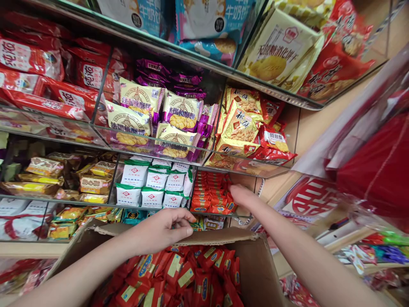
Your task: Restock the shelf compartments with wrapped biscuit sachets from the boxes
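An open cardboard box (255,264) full of small red packets (179,273) is at the bottom centre. My left hand (174,228) hovers over the box's back edge, its fingers curled with the thumb beneath; what they hold, if anything, is hidden. At the right end of a lower shelf, my right hand (238,194) reaches in beside rows of red packets (212,194); its fingers are hidden by the hand and the packets. White and green packets (153,183) stand in the compartment to the left of those rows.
Glass shelves (153,149) with dividers cross the view, holding yellow and purple biscuit packs (182,111), red bags (28,55) and gold packets (96,183). A large red item in clear plastic (377,157) hangs at the right.
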`<control>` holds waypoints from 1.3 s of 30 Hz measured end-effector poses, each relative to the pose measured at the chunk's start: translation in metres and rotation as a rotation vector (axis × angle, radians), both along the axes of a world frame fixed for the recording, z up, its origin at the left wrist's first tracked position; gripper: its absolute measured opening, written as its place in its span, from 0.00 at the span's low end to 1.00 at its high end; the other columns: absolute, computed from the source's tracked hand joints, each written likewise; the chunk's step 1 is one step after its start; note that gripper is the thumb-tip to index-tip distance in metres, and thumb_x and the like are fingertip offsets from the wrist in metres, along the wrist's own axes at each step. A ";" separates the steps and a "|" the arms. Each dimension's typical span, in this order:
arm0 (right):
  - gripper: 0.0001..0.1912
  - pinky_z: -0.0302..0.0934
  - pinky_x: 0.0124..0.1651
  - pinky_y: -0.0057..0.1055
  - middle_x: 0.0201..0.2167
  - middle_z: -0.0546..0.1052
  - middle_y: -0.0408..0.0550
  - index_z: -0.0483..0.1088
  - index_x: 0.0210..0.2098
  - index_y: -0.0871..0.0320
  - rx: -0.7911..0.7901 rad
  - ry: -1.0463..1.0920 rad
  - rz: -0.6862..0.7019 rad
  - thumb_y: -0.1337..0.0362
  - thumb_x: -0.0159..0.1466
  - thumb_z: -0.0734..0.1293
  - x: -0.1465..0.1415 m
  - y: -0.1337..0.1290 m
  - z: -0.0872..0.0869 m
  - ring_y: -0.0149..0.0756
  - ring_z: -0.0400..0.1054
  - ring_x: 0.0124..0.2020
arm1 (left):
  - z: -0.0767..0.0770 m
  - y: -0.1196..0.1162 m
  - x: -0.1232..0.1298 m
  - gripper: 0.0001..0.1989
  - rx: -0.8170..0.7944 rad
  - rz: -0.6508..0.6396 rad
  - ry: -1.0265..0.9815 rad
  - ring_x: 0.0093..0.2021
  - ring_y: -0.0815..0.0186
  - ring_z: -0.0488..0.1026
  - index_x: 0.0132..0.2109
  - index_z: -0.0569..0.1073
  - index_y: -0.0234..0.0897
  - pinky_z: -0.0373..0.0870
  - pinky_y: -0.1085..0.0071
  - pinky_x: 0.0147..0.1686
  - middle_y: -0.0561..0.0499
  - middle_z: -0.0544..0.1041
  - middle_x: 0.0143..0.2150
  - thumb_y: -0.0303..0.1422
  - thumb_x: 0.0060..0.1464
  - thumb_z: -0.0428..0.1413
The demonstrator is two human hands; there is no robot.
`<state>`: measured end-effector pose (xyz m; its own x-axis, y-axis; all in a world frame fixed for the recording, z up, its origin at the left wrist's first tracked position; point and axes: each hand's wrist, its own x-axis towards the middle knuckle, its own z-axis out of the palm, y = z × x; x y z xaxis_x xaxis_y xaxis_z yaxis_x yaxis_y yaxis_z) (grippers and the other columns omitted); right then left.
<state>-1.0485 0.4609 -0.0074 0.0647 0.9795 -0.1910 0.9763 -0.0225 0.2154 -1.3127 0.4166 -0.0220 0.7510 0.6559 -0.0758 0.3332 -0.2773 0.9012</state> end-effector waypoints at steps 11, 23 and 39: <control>0.12 0.61 0.40 0.26 0.31 0.75 0.58 0.70 0.38 0.66 -0.010 0.043 -0.103 0.71 0.54 0.62 -0.004 -0.001 0.001 0.39 0.70 0.36 | -0.001 0.000 0.000 0.15 -0.009 0.002 -0.002 0.32 0.69 0.66 0.42 0.66 0.37 0.61 0.75 0.31 0.53 0.70 0.32 0.42 0.50 0.48; 0.12 0.60 0.38 0.25 0.27 0.76 0.56 0.71 0.36 0.65 -0.006 0.089 -0.097 0.74 0.53 0.62 -0.006 -0.011 0.008 0.40 0.70 0.36 | 0.003 -0.002 -0.001 0.15 -0.013 0.016 -0.005 0.29 0.71 0.63 0.41 0.66 0.36 0.59 0.77 0.29 0.54 0.68 0.30 0.41 0.50 0.49; 0.12 0.56 0.31 0.28 0.33 0.73 0.56 0.62 0.39 0.62 0.240 -0.012 -0.032 0.74 0.58 0.53 -0.004 -0.043 0.035 0.39 0.69 0.35 | 0.003 -0.001 0.001 0.15 -0.019 0.019 -0.026 0.33 0.69 0.65 0.42 0.66 0.37 0.61 0.74 0.33 0.53 0.70 0.33 0.41 0.50 0.49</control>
<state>-1.0523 0.4177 0.0276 0.0973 0.9941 0.0484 0.9717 -0.1054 0.2114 -1.3121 0.4155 -0.0186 0.7406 0.6683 -0.0691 0.3143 -0.2537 0.9148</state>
